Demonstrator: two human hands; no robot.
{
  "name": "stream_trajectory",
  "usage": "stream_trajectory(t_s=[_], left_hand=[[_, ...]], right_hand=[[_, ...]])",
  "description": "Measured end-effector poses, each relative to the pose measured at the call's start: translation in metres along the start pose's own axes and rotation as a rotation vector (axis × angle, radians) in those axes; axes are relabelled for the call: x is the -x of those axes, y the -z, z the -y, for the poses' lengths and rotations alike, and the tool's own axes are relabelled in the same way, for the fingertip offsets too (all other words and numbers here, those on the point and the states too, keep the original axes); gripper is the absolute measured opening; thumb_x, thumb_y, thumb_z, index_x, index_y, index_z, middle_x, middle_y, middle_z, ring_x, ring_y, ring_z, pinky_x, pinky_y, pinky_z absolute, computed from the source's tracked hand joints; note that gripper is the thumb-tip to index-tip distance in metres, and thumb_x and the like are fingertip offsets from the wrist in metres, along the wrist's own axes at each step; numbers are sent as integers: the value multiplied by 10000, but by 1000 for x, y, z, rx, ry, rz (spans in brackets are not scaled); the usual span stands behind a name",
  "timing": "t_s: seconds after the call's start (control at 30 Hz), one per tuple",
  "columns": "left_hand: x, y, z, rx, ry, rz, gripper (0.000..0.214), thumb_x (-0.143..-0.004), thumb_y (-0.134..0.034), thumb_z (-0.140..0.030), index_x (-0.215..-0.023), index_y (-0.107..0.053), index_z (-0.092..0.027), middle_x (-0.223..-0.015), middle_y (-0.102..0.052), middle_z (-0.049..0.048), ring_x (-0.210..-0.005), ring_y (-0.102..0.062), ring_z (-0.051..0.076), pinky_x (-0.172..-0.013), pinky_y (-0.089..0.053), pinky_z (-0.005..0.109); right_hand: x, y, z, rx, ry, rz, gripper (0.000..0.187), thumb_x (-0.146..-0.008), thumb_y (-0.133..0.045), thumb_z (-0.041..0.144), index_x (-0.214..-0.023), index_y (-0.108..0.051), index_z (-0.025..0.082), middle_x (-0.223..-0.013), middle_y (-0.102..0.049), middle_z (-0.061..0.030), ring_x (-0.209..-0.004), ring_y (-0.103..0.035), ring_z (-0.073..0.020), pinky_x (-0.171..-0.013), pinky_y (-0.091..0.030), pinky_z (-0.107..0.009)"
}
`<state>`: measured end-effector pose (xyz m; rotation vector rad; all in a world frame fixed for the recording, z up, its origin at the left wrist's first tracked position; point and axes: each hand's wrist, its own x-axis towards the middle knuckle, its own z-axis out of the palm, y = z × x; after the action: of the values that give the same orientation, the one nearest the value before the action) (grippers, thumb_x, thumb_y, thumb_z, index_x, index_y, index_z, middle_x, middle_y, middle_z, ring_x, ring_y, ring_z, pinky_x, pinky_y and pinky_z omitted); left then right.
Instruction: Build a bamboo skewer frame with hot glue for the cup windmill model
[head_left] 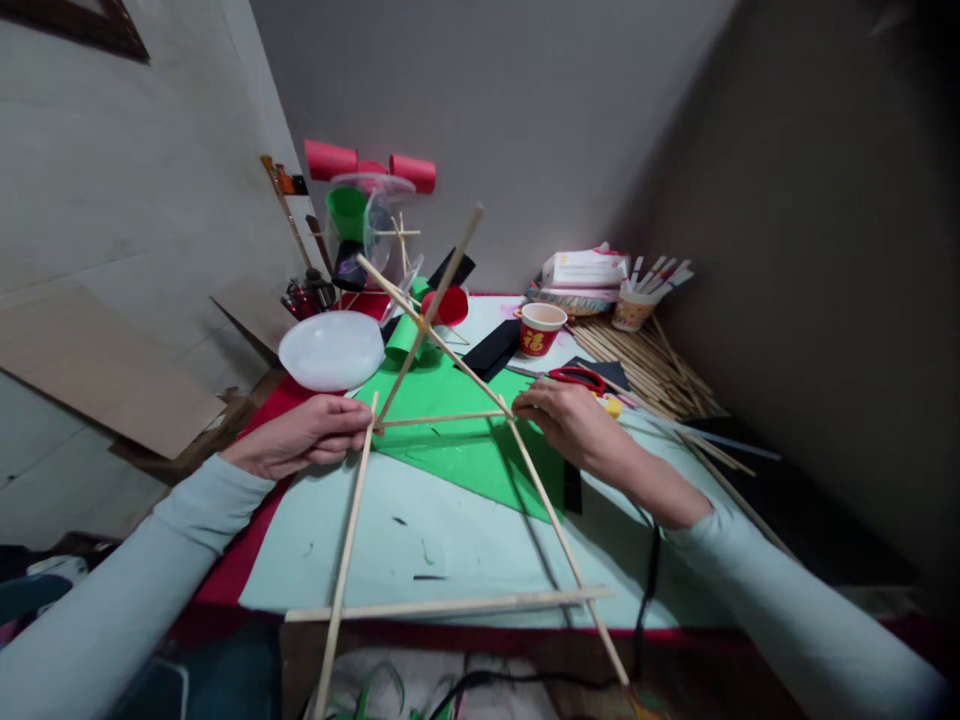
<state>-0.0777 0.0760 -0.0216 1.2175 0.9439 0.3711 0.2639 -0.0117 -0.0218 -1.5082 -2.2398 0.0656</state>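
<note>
A frame of thin wooden sticks point(450, 607) is held up over the table between my hands. Two of its sticks cross near the top at a joint point(422, 326), and a crossbar point(442, 418) spans the middle. My left hand point(326, 432) is closed, pinching the left joint where several sticks meet. At the right joint, my right hand point(566, 420) has its fingers closed on the stick frame. Beneath the frame lies a green sheet point(465, 470) on a pale paper sheet point(330, 560).
A white bowl point(331, 350) stands at the left, near green and red paper rolls. Behind my right hand are a red paper cup point(540, 330), red-handled scissors point(577, 378) and a pile of wooden sticks point(645, 368). A patterned cup point(634, 308) holds pens.
</note>
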Motion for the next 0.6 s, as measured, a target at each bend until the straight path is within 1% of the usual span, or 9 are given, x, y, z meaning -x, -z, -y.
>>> stream_trajectory(t_s=[0.13,0.2,0.23,0.3,0.37,0.4,0.43,0.5,0.6], left_hand=[[15,3,-1,65,31,-45,192,-886,-697,-279,-816,-581,-143,-578,-350,-94,-477,-106,-1,-389,-104,95],[22,4,-3,86,54,-89,125,-906,-632,-200,-808,-592,-135,-561,-343,-90,-464,-98,2,-370,-104,91],[25,5,-5,94,64,-121,119,-910,-601,-160,-794,-593,-132,-549,-339,-89,-453,-99,2,-358,-107,88],[32,7,-9,107,72,-204,182,-909,-547,-87,-736,-570,-136,-527,-340,-84,-427,-110,3,-334,-121,81],[41,11,-16,114,67,-298,247,-914,-498,-35,-698,-541,-145,-512,-353,-79,-397,-135,3,-311,-140,76],[46,14,-20,115,61,-345,261,-918,-470,-13,-706,-544,-146,-506,-359,-79,-383,-154,5,-303,-152,74],[52,18,-24,116,54,-390,277,-923,-439,6,-719,-549,-145,-497,-350,-81,-370,-170,7,-296,-160,71],[62,28,-31,117,32,-463,303,-921,-385,43,-745,-555,-136,-479,-326,-86,-357,-205,12,-294,-187,60],[74,45,-37,149,-46,-548,313,-935,-333,53,-806,-570,-104,-482,-346,-82,-362,-231,5,-311,-194,36]], right_hand=[[-14,7,12,-18,8,24,254,-945,-541,92,-921,-792,123,-904,-765,-105,-801,-692,-195,-742,-458,-269],[-20,11,17,-20,9,20,244,-950,-551,113,-953,-794,129,-931,-776,-97,-815,-704,-194,-748,-465,-265],[-22,12,19,-23,7,13,242,-958,-552,133,-1002,-790,130,-962,-779,-96,-840,-711,-199,-762,-472,-267],[-22,15,19,-14,-13,-20,285,-984,-526,168,-1153,-752,127,-1053,-776,-109,-921,-724,-224,-815,-494,-292],[-18,14,17,21,-36,-43,362,-1009,-479,183,-1305,-672,104,-1190,-745,-154,-1037,-716,-269,-900,-513,-358],[-14,11,15,40,-39,-37,388,-1017,-463,189,-1348,-638,87,-1258,-717,-183,-1101,-701,-293,-948,-513,-399],[-9,8,14,55,-35,-18,406,-1023,-457,204,-1373,-614,71,-1325,-679,-209,-1172,-674,-317,-997,-502,-439],[1,-4,15,56,-2,54,452,-1030,-481,284,-1408,-576,54,-1443,-588,-243,-1326,-579,-349,-1097,-454,-500],[11,-29,24,33,62,156,632,-1022,-503,485,-1484,-499,55,-1568,-445,-248,-1492,-386,-356,-1206,-344,-535]])
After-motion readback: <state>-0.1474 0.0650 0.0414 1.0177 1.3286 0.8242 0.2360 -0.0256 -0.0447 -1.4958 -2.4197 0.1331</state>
